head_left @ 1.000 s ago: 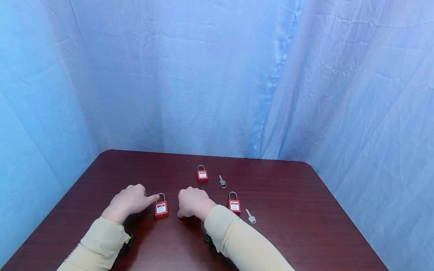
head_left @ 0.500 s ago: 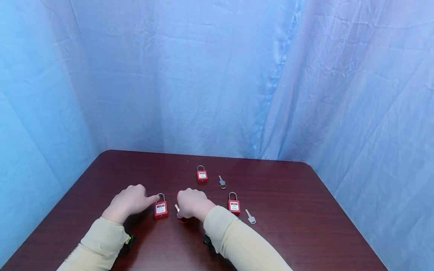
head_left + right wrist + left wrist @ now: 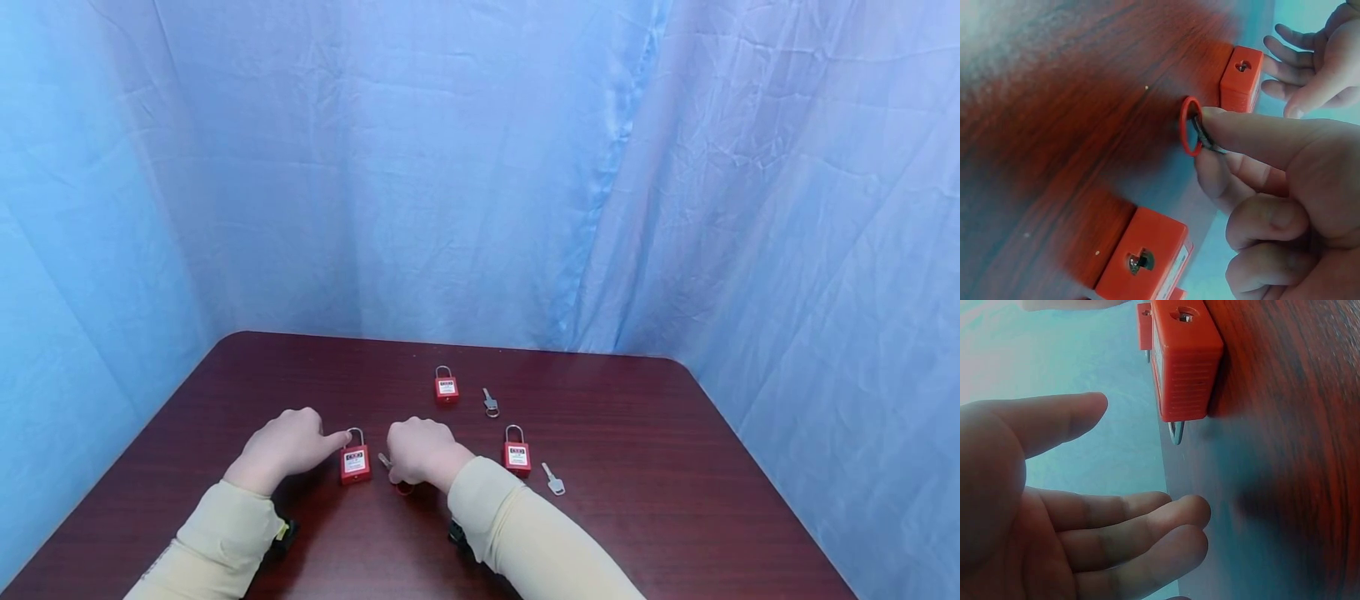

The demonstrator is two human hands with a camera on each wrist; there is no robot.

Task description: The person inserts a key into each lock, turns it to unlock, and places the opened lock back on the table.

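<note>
My left hand (image 3: 288,446) lies on the dark wooden table (image 3: 637,517), fingers loose, its index tip at the shackle of a red padlock (image 3: 355,463). In the left wrist view that padlock (image 3: 1185,359) stands just beyond the open fingers (image 3: 1147,531), which grip nothing. My right hand (image 3: 418,452) sits just right of it and pinches a key with a red ring (image 3: 403,487) between thumb and forefinger. Its silver blade (image 3: 385,460) points toward the padlock. The right wrist view shows the ring (image 3: 1190,125) under my thumb, near the padlock's keyhole end (image 3: 1241,78).
A second red padlock (image 3: 517,455) stands right of my right hand, with a loose silver key (image 3: 553,479) beside it. A third padlock (image 3: 446,388) and another key (image 3: 491,402) lie farther back. Blue cloth (image 3: 480,167) hangs behind and on both sides of the table.
My right hand has shifted slightly left, and the key's blade now shows beyond its fingers, close to the left padlock. The left hand has stayed put.
</note>
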